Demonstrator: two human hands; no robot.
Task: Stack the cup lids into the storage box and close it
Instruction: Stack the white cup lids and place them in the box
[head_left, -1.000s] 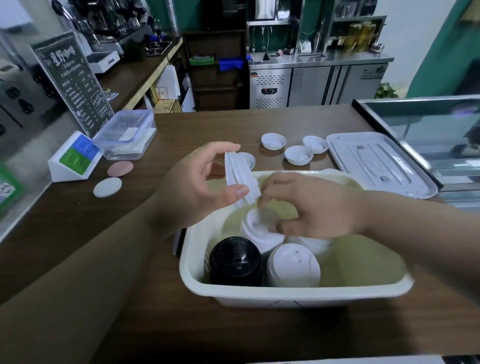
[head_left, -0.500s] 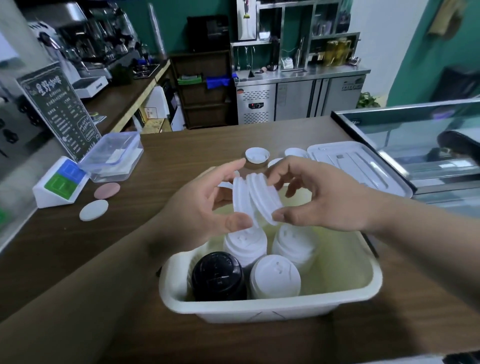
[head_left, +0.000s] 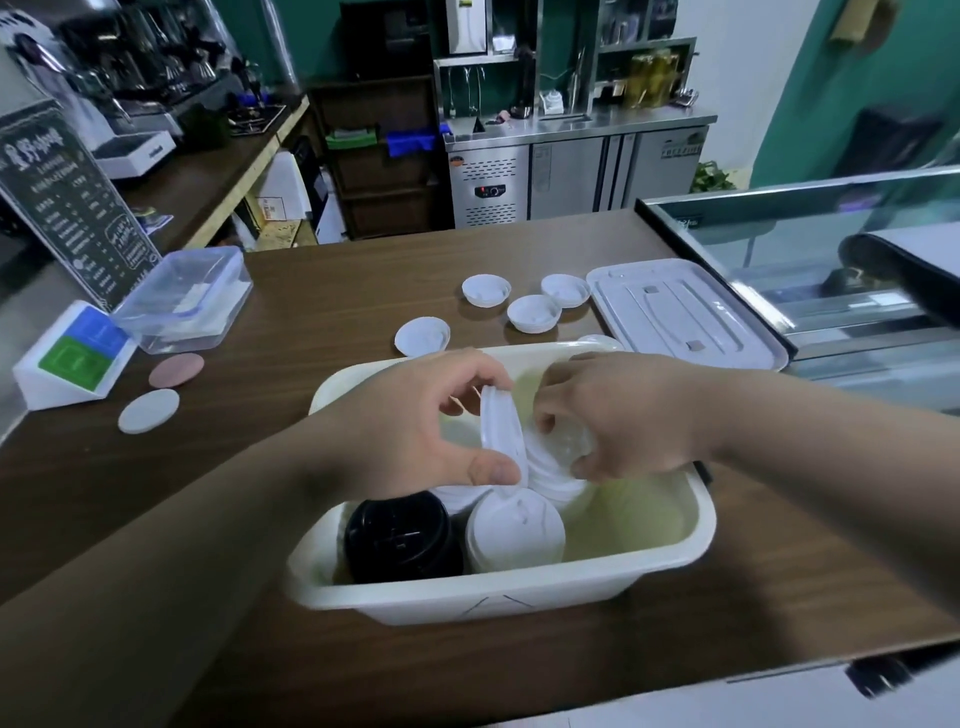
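A cream, rounded-rectangular plastic storage box (head_left: 498, 597) with a smooth glossy wall is seen on a brown wood-grain counter (head_left: 322, 291), near the camera. Inside it, at the near left, a stack of black domed plastic lids (head_left: 402, 538) is stood upright, and just to its right a stack of white domed plastic lids (head_left: 514, 535). Further white stacks behind these are largely hidden by the hands.

The left hand (head_left: 410, 431) is curled over the box, its thumb and fingers pinched on a white round lid held on edge (head_left: 501, 434). The right hand (head_left: 631, 415) is bent downward into the box, fingers closed on a tilted group of white lids (head_left: 553, 470) that is touching the far stack.

Four loose white shallow round lids (head_left: 534, 313) are lying open-side up on the counter beyond the box. The flat white rectangular box cover (head_left: 685, 317), ribbed on top, is lying to the far right, off the box. A clear lidded plastic container (head_left: 187, 299) is noted at the far left.
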